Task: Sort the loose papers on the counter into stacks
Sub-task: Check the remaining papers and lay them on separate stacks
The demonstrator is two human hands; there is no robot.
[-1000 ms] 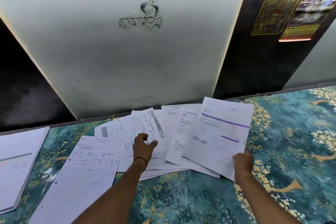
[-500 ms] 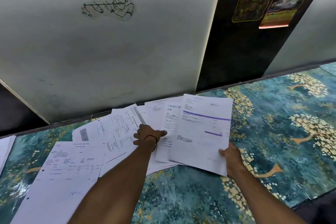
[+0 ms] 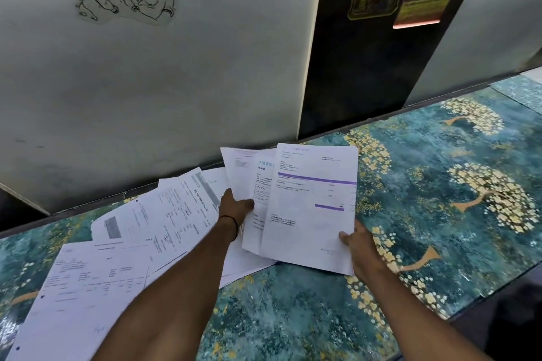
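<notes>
Left hand (image 3: pixel 233 208) now nearer the purple-barred sheet (image 3: pixel 311 214), around a raised page (image 3: pixel 237 167).

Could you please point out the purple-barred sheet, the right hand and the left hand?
purple-barred sheet (image 3: pixel 316 231): head view, blank middle of the page.
right hand (image 3: pixel 358 246): head view, back of the hand.
left hand (image 3: pixel 234 206): head view, back of the hand.
</notes>
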